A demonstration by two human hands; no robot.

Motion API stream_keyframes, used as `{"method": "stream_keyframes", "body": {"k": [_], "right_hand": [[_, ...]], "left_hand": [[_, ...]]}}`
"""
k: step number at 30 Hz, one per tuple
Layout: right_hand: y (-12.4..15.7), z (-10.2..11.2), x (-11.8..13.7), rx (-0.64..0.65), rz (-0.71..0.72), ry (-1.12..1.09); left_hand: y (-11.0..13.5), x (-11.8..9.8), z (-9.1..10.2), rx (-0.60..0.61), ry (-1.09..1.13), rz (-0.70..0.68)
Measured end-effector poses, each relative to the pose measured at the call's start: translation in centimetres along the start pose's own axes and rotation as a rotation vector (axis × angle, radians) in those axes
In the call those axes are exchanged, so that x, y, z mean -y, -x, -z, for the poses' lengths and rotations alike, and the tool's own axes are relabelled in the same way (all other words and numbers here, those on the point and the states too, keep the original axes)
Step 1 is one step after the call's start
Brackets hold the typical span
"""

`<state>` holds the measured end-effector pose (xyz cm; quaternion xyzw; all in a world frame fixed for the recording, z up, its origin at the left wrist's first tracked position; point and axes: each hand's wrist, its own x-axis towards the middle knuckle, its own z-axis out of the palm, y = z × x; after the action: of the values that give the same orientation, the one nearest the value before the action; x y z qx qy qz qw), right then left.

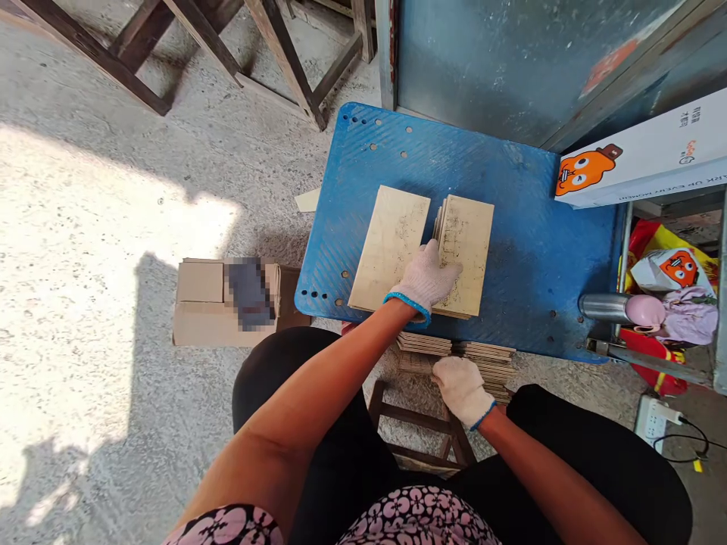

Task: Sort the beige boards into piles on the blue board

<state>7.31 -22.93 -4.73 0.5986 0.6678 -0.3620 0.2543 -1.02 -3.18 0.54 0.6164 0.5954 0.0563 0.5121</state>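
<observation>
While boards (pixel 391 238) on table (pixel 528 250), box (pixel 198 324) on floor (pixel 73 250)

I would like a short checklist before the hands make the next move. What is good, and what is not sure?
1. Left hand and right hand gloved: ok.
2. Left stack of boards on blue table: ok.
3. Right stack of boards free of dark marks on top: not ok.
4. Metal flask apart from both stacks: ok.
5. Right hand's grip on lower boards: cannot tell.
</observation>
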Motion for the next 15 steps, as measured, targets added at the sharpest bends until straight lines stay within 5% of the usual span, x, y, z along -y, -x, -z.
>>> {"method": "stream_keyframes", "body": {"k": [5, 10, 15], "right_hand": [[2.3, 3.8, -2.0, -0.076, -0.019, -0.171], [5.4, 10.6, -7.3, -0.231, -0.169, -0.53], [5.7, 18.2, -11.8, -0.401, -0.117, -1.054]], "left_hand": [[0.0, 0.4, 0.7, -0.017, 0.139, -0.067], [-0.4, 1.1, 0.9, 0.013, 0.247, -0.062], [0.6, 0.8, 0.7, 0.254, 0.323, -0.099]]}}
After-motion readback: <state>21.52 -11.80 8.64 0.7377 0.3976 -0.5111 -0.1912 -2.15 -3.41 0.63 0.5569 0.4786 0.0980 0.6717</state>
